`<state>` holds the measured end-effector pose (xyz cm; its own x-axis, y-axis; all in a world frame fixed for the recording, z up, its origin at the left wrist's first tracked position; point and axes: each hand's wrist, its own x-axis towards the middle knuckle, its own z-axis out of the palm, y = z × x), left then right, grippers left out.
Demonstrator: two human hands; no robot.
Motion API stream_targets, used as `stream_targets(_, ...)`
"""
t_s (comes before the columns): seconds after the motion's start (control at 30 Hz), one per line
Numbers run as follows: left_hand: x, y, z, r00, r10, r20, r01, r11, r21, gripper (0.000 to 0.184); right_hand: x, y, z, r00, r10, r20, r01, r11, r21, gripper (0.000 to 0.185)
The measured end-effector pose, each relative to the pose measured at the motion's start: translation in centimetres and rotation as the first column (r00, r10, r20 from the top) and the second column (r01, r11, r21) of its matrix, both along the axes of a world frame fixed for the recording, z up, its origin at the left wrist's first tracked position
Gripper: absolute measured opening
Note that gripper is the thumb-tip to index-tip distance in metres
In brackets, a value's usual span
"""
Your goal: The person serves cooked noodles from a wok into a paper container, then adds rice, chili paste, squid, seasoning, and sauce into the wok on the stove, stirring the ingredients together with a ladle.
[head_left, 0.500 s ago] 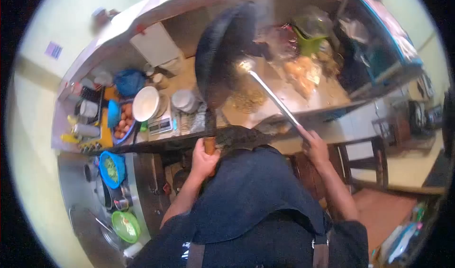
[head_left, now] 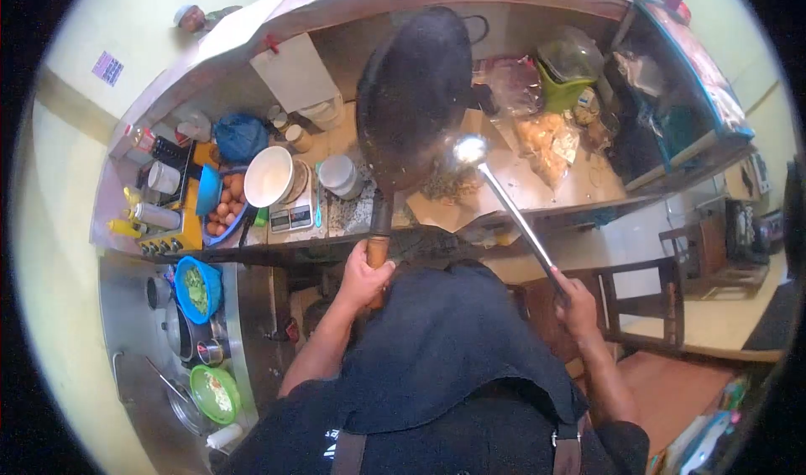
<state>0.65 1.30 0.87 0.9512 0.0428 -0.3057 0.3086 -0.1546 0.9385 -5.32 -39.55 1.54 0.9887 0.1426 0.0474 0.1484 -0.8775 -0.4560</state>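
Observation:
My left hand (head_left: 367,278) is wrapped round the wooden handle of a large black wok (head_left: 420,97). The wok is held up over the counter and tilted, its dark inside facing right. In my right hand (head_left: 577,305) is the dark grip of a long metal ladle (head_left: 516,209). Its shiny bowl is just right of the wok's lower rim, above a heap of cooked food (head_left: 452,179). That food, perhaps noodles or rice, rests on a sheet of brown paper (head_left: 445,215); the wok and ladle partly cover it.
Left of the wok stand a lidded jar (head_left: 338,175), a kitchen scale (head_left: 291,215), a white bowl (head_left: 269,177) and a basket of eggs (head_left: 227,206). On the right are a bag of orange crackers (head_left: 547,143), a green basket (head_left: 561,91) and a glass case (head_left: 672,97). A person (head_left: 195,20) is beyond the counter.
The ladle's bowl has moved right and slightly down, away from the wok, and my right hand has lowered. The wok has turned, showing more of its inside. Steam or blur above it has thinned.

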Motion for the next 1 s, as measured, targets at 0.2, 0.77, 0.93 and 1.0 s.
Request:
stream_targets(0.2,-0.1,-0.1,0.6,0.999,-0.035,-0.030,0.033,0.998,-0.046,0.030,4.3,7.2,2.3,0.984,0.028,0.174,-0.085,0.941,0.328,0.070)
stream_targets(0.77,1.4,2.3,1.1,0.994,-0.103,-0.041,0.099,0.991,-0.092,0.029,3.1,1.0,2.3,0.990,0.138,0.018,-0.137,0.988,-0.065,0.065)
stream_targets(0.93,1.8,1.9,0.5,0.996,-0.078,-0.047,0.074,0.994,-0.077,0.029,5.1,5.8,4.0,0.981,0.164,0.104,-0.183,0.962,0.204,0.065)
stream_targets(1.0,1.8,2.4,1.0,0.995,-0.094,-0.045,0.093,0.995,-0.042,0.029,5.9,5.8,2.0,0.980,0.173,0.100,-0.179,0.982,0.059,0.064)
